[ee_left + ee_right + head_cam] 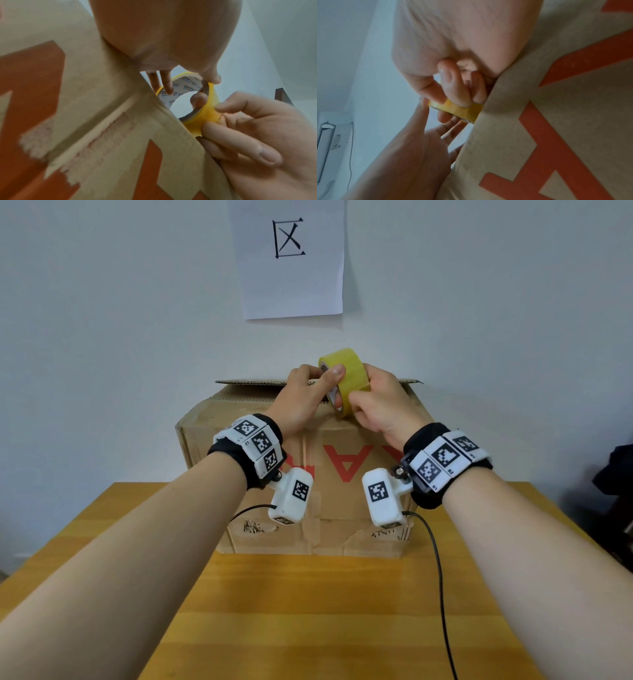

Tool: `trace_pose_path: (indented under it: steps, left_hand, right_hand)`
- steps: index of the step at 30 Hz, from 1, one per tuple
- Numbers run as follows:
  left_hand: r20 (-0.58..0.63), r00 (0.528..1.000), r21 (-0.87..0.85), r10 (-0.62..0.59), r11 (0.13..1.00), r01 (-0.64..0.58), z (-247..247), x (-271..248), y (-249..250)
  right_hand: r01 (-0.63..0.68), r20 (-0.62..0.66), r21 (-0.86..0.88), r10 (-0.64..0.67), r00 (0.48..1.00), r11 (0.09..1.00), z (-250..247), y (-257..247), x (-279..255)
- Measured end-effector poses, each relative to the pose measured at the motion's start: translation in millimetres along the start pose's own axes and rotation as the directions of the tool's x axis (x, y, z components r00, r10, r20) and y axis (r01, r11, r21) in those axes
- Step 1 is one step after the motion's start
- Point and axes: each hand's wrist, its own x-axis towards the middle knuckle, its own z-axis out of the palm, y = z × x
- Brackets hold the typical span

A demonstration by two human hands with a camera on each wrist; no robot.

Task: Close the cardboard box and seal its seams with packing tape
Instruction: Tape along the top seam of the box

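A brown cardboard box (329, 508) with red letters stands on the wooden table (308, 611) against the wall. A corrugated flap edge (246, 381) shows along its far top. Both hands hold a yellow roll of packing tape (346, 371) upright just above the box top. My left hand (325, 385) has fingers (167, 83) inside the printed core and its thumb on the rim. My right hand (371, 388) curls round the roll's outer face (204, 116), its fingertips (453, 89) pressed on the yellow tape (460, 110). The box side (556, 121) fills both wrist views.
A white sheet (291, 258) with a black character hangs on the wall above the box. A black cable (440, 577) trails from the right wrist across the table. Something dark (616, 474) sits beyond the table's right edge.
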Motion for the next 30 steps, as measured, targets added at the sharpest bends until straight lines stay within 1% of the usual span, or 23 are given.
trace_pose_path:
  steps: [3, 8, 10, 12, 15, 16, 17, 20, 22, 24, 28, 30]
  left_hand:
    - [0.008, 1.0, 0.006, 0.018, 1.0, -0.018, 0.0, 0.5, 0.9]
    - [0.051, 0.993, -0.009, 0.11, 0.994, -0.109, 0.0, -2.6, 6.8]
    - [0.052, 0.993, -0.013, 0.105, 0.994, -0.105, 0.4, -1.8, 5.1]
    - [0.029, 0.996, -0.015, 0.086, 0.996, -0.086, 0.9, 1.3, 0.6]
    - [0.028, 0.996, -0.013, 0.085, 0.996, -0.084, 0.1, 3.3, -1.6]
    - [0.037, 0.995, -0.013, 0.089, 0.996, -0.088, 0.4, 4.0, -1.3]
    - [0.037, 0.996, -0.014, 0.086, 0.996, -0.085, 1.2, 3.8, 0.0]
    - [0.008, 0.998, -0.016, 0.054, 0.998, -0.054, 2.3, 3.4, 4.3]
    - [0.032, 0.998, -0.011, 0.053, 0.999, -0.052, 1.8, 1.4, 7.2]
    - [0.053, 0.997, -0.011, 0.048, 0.999, -0.047, 0.0, 0.7, 7.6]
    - [0.1, 0.99, -0.019, 0.101, 0.995, -0.1, -0.9, -0.8, 9.3]
    - [0.103, 0.99, -0.018, 0.098, 0.995, -0.097, 0.0, -1.8, 10.7]
  right_hand:
    - [-0.011, 0.044, 0.112, 0.006, 0.999, 0.994, -2.9, 0.5, 1.4]
    - [-0.016, 0.029, 0.124, 0.013, 0.999, 0.992, -2.1, 0.6, 3.1]
    - [-0.021, 0.027, 0.129, 0.017, 0.999, 0.991, -3.0, -0.1, 3.4]
    - [-0.015, 0.019, 0.107, 0.013, 1.0, 0.994, -2.8, 0.8, 3.3]
    - [0.031, -0.042, -0.041, -0.032, 0.999, 0.999, 0.5, 5.4, 4.1]
    - [0.037, -0.05, -0.058, -0.04, 0.998, 0.998, 0.5, 6.5, 4.5]
    - [0.037, -0.037, -0.041, -0.039, 0.999, 0.998, -0.4, 6.9, 4.5]
    - [0.03, 0.051, 0.096, -0.035, 0.998, 0.995, -5.3, 7.4, 5.6]
    - [0.025, 0.066, 0.134, -0.034, 0.997, 0.991, -7.9, 9.7, 6.9]
    - [0.035, 0.06, 0.133, -0.044, 0.997, 0.991, -8.5, 10.6, 7.1]
    - [0.05, 0.049, 0.103, -0.055, 0.997, 0.993, -9.0, 10.1, 4.4]
    - [0.042, 0.045, 0.087, -0.047, 0.998, 0.995, -8.7, 9.5, 1.8]
